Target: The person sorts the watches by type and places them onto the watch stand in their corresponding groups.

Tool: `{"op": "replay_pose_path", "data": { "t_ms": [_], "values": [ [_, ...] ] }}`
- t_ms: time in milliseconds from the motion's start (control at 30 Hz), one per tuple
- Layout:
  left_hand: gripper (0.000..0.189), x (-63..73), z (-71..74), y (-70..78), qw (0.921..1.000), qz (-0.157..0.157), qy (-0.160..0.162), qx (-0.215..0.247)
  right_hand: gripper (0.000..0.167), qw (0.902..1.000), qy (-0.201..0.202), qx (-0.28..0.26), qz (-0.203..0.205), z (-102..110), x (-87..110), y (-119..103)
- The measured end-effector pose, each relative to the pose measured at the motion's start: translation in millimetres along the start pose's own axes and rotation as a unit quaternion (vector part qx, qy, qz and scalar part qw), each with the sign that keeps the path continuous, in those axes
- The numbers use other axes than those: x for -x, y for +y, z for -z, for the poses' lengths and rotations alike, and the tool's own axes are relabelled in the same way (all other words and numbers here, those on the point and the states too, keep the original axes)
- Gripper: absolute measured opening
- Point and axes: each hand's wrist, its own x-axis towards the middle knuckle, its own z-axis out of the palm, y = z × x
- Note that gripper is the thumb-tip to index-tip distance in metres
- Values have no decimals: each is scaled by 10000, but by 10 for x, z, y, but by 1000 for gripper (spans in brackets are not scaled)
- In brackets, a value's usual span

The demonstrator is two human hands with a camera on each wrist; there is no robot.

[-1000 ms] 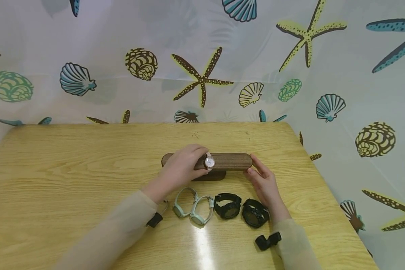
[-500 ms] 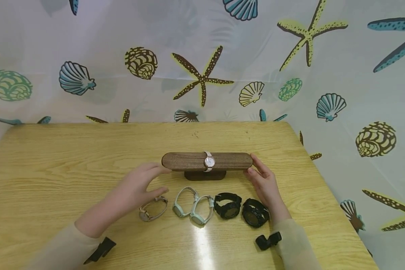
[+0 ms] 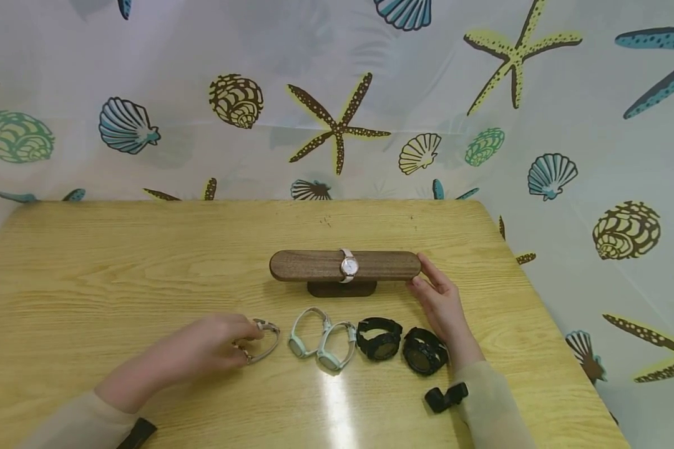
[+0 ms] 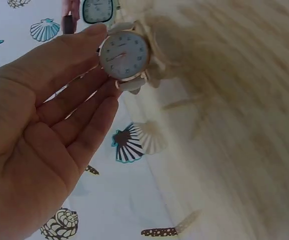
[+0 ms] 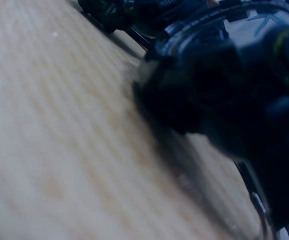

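My left hand [image 3: 208, 347] is at the small wristwatch on the left, its thumb and fingertips pinching the watch. In the left wrist view its round white dial [image 4: 124, 55] faces the camera between thumb and fingers. At the right end of the dark wooden watch stand [image 3: 309, 266], my right hand [image 3: 440, 304] grips the bar with thumb and fingers. Around the bar's middle sits a white-strapped wristwatch [image 3: 349, 266]. Black watch parts [image 5: 209, 95] fill much of the right wrist view, where that hand is hidden.
In front of the stand lie two pale green watches, the left one [image 3: 296, 347] and the right one [image 3: 328, 360]. Beside them are two black watches, one [image 3: 383, 349] nearer the middle and one [image 3: 421, 358] close to my right wrist. A patterned curtain [image 3: 185, 143] hangs behind the wooden table [image 3: 118, 268].
My left hand has let go of the watch on the stand and moved left and down to the small wristwatch, now pinched. My right hand keeps its place at the stand's end.
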Motion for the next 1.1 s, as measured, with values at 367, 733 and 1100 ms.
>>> {"op": "replay_pose_path", "data": {
  "t_ms": [367, 733, 1100],
  "values": [
    [23, -46, -83, -45, 9994, -74, -70, -344, 59, 10000, -22, -6, 48, -7, -18, -7],
    [17, -96, -31, -40, 9990, 51, -116, -428, 58, 10000, -34, 30, 23, -5, -21, -20],
    [9, -168, 135, 59, 9923, 1167, 396, -125, 58, 10000, -19, 25, 7, -2, -5, -12]
  ]
}}
